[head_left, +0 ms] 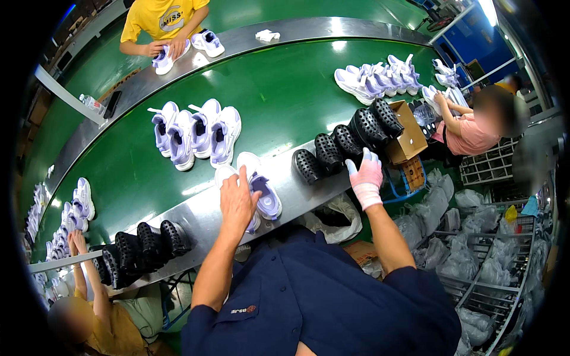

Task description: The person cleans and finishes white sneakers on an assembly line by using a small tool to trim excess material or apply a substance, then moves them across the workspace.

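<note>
A pair of white and lavender sneakers [268,199] stands on the metal ledge right in front of me. My left hand [236,199], bare, is over the left shoe of that pair with fingers and thumb spread; whether it presses on the shoe I cannot tell. My right hand [366,175] wears a pale pink and white glove. Its fingers are stretched apart beside a row of black perforated shoe-shaped forms [328,153], near the right end. No form is visibly gripped. The left hand hides part of the sneakers.
Several finished-looking sneakers [199,133] line the green belt [285,95] ahead, with more sneakers [380,78] far right. Other black forms [148,244] stand left on the ledge [205,218]. A cardboard box [409,133] adjoins the right row. Co-workers handle shoes across, left and right. A wire rack [475,279] holds plastic-wrapped items.
</note>
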`<state>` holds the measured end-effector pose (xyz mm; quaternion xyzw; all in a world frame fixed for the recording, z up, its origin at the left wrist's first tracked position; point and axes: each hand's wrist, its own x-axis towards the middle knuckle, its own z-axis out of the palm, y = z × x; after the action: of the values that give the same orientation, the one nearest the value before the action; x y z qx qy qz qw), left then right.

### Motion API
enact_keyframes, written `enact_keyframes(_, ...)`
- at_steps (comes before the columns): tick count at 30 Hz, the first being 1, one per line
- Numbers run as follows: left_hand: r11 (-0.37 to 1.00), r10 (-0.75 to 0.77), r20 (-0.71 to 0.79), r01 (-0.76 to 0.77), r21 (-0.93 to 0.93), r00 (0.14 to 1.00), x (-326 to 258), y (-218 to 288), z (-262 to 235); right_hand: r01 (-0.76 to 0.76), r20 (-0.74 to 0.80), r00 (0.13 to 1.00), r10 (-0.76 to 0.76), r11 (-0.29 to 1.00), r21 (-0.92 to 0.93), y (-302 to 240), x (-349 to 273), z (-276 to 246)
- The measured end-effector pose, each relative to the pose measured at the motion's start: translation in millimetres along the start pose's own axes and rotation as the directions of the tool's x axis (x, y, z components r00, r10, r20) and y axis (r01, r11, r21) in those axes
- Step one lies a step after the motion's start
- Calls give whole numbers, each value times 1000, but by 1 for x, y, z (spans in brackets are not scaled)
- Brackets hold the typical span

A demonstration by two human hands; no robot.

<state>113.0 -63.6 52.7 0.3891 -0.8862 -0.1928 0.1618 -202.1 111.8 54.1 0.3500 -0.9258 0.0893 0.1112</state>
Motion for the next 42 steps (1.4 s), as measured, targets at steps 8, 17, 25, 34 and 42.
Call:
enact_keyframes(8,996,-6,396,40,-78,918,64,-51,42,195,153,975,-159,945,-263,10,36,18)
enact_keyframes(17,924,-178,659,355,-143,731,92,-59,41,286,63,945,-320,907,309,-30,0,-73)
enact_keyframes(25,991,9,596,70,-110,803,91,-36,65,215,661,644,-384,921,325,-116,-60,-37)
enact_keyframes(34,930,215,268,-113,-349,939,69,-9,101,196,472,823,-317,937,288,-145,-86,60)
enact_keyframes(42,844,-263,357,393,-366,897,8,16,107,86,463,853,-239,941,327,-114,-78,75)
